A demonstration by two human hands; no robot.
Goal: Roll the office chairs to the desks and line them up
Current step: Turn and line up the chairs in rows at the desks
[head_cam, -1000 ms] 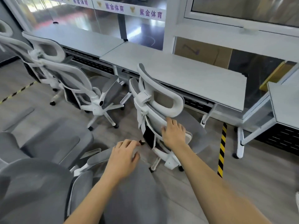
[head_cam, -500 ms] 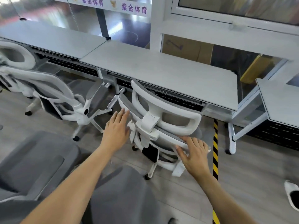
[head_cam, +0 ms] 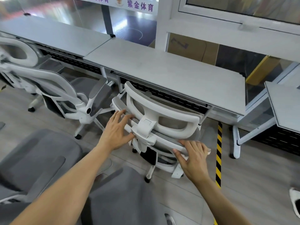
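A row of grey desks [head_cam: 170,73] ran along the glass wall, with a white-framed chair [head_cam: 162,125] standing at the middle one, its back toward the camera and its seat tucked partly beneath the top. A second chair [head_cam: 53,88] sat just to its left at the neighbouring desk, turned at an angle. Grey cushions [head_cam: 40,161] of other chairs filled the foreground. Both hands rested on the middle chair's back — the left hand [head_cam: 116,132] spread flat near the headrest bracket, the right hand [head_cam: 193,158] curled over the frame's right edge — beside a yellow-and-black floor stripe [head_cam: 219,153].
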